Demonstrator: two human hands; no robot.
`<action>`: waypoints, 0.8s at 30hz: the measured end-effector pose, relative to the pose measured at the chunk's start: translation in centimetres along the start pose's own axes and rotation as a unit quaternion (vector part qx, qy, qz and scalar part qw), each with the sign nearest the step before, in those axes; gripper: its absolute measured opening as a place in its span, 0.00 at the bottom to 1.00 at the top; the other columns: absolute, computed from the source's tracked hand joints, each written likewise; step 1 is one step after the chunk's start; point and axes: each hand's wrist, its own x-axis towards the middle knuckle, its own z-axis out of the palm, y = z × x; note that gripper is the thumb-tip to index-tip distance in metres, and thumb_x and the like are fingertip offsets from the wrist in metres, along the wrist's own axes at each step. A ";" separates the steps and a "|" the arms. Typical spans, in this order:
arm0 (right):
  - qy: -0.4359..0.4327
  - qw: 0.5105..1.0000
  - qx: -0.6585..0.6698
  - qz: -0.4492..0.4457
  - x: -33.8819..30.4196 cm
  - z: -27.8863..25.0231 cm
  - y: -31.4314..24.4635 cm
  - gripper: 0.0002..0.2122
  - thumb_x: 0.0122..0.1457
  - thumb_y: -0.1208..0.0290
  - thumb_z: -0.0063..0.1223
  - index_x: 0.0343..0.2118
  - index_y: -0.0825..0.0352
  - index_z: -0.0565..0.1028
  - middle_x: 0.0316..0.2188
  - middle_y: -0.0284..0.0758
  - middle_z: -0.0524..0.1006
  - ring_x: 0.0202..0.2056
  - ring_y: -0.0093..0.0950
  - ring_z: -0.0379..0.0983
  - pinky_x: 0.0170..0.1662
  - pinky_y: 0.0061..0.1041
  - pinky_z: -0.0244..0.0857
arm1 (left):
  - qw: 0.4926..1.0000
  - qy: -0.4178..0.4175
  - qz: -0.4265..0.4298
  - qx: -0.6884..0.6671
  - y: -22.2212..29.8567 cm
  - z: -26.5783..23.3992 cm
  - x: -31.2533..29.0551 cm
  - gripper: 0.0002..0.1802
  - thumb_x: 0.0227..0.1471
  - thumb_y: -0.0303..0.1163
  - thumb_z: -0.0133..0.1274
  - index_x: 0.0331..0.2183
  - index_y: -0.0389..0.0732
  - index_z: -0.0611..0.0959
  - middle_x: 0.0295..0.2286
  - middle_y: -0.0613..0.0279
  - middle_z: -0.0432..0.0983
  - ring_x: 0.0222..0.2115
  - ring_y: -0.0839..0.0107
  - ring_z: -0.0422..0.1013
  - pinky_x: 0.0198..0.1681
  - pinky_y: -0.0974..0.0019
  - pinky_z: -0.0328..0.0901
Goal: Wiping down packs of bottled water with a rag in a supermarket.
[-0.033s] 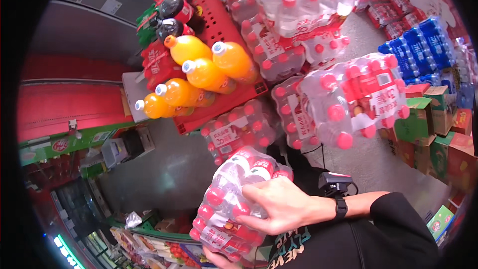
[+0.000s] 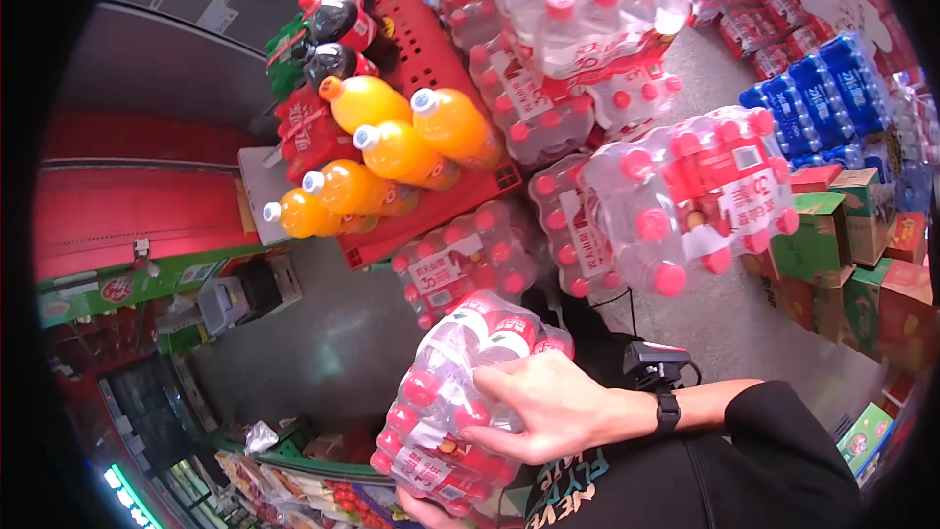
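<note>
A shrink-wrapped pack of clear water bottles with red caps [image 2: 431, 441] is held tilted in front of my body. My right hand [image 2: 543, 407] comes in from the right and grips its near side, thumb and fingers spread over the plastic wrap. At the lower edge, my left hand [image 2: 428, 509] holds the pack from below; most of its fingers are hidden. Just beyond stands another pack of red-capped bottles [image 2: 465, 260]. To its right, a further bottle pack [image 2: 690, 201] rests on top of others.
A red plastic crate [image 2: 421, 59] bears orange soda bottles [image 2: 397, 152] and dark cola bottles [image 2: 343, 24]. Stacked bottle packs [image 2: 592, 15] rise at the back. Blue bottle packs [image 2: 822, 93] and cardboard boxes [image 2: 852, 235] line the right. Grey floor [image 2: 304, 343] shows at left.
</note>
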 end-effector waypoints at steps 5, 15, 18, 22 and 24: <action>0.064 0.998 -0.013 -0.013 -2.2 -1.4 0.5 0.21 0.59 0.53 0.61 0.30 0.71 0.71 0.20 0.47 0.75 0.23 0.48 0.75 0.26 0.42 0.66 | 0.976 -0.083 -0.190 -0.070 -0.3 -1.8 2.6 0.37 0.68 0.56 0.34 0.66 0.38 0.64 0.60 0.52 0.68 0.57 0.60 0.70 0.59 0.54 0.68; 0.149 0.987 -0.020 -0.058 -4.1 -2.1 1.1 0.21 0.58 0.54 0.62 0.25 0.68 0.69 0.16 0.43 0.72 0.19 0.45 0.71 0.22 0.39 0.61 | 0.885 -0.176 -0.263 -0.341 2.8 -0.8 4.2 0.36 0.68 0.56 0.33 0.63 0.39 0.69 0.58 0.54 0.70 0.56 0.60 0.71 0.59 0.55 0.67; 0.162 0.985 -0.015 -0.055 -4.3 -2.5 1.1 0.21 0.58 0.55 0.62 0.23 0.67 0.69 0.15 0.42 0.71 0.18 0.44 0.71 0.21 0.38 0.61 | 0.913 -0.158 -0.237 -0.292 0.3 -1.1 5.1 0.36 0.67 0.56 0.33 0.63 0.39 0.70 0.58 0.54 0.71 0.56 0.59 0.71 0.59 0.54 0.68; 0.158 0.986 -0.016 -0.043 -4.0 -3.2 0.7 0.21 0.57 0.55 0.62 0.21 0.69 0.71 0.15 0.44 0.73 0.19 0.44 0.73 0.24 0.39 0.64 | 0.913 -0.142 -0.228 -0.307 -0.8 -1.5 7.2 0.33 0.67 0.54 0.39 0.56 0.35 0.75 0.51 0.56 0.76 0.50 0.62 0.74 0.52 0.55 0.70; 0.145 0.989 -0.015 -0.025 -4.0 -3.2 0.5 0.21 0.56 0.55 0.62 0.23 0.72 0.73 0.17 0.48 0.75 0.21 0.46 0.76 0.27 0.41 0.69 | 0.900 -0.157 -0.230 -0.336 -0.8 -1.3 8.7 0.31 0.68 0.51 0.38 0.53 0.33 0.78 0.47 0.55 0.79 0.44 0.62 0.77 0.48 0.56 0.72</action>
